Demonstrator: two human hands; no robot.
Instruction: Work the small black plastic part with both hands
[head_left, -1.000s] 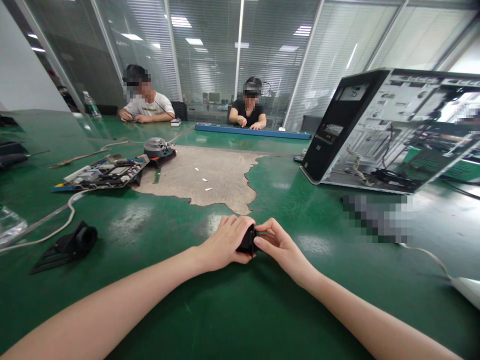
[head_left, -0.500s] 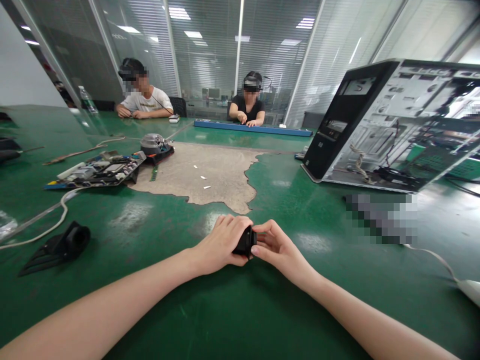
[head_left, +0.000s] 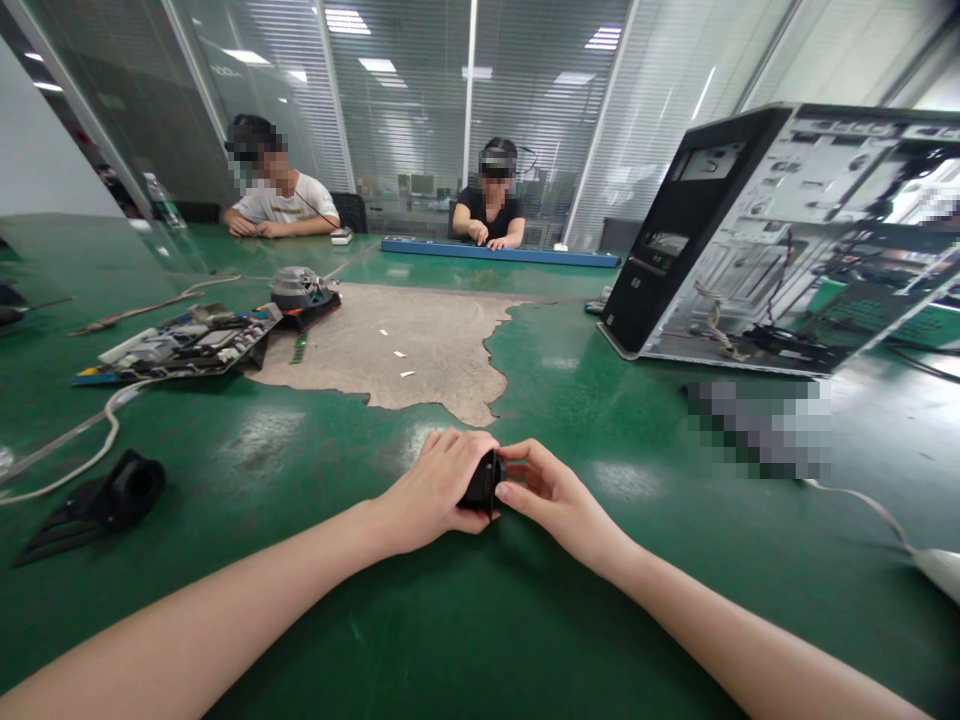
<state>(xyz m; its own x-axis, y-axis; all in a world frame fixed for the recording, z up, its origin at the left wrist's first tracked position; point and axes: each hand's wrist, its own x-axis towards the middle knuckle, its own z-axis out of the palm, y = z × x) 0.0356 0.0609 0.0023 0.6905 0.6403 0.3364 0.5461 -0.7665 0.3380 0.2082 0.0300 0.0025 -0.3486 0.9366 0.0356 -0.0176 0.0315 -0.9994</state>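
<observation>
My left hand point(head_left: 431, 490) is closed over a small black block-shaped object point(head_left: 478, 485), its fingers across the far side and its thumb underneath at the near side. A thin, upright black edge shows at the block's right end. There my right hand point(head_left: 559, 500) has its thumb and fingers curled around that edge, gripping it from the right. Much of the block is hidden under the left hand, so its exact kind cannot be told. Both hands are low over the green tabletop point(head_left: 450, 620).
A black part with a round opening point(head_left: 135, 490) lies at the left. Behind it are a circuit board point(head_left: 187, 345) and a cooling fan point(head_left: 300, 295). An open computer case point(head_left: 675, 240) stands at the right. Two people sit across the table behind a blue bar point(head_left: 502, 253).
The view has shifted slightly, so the scene sits a little further left. The block's right end looks narrower, with a thin edge now showing; both hands stay on it.
</observation>
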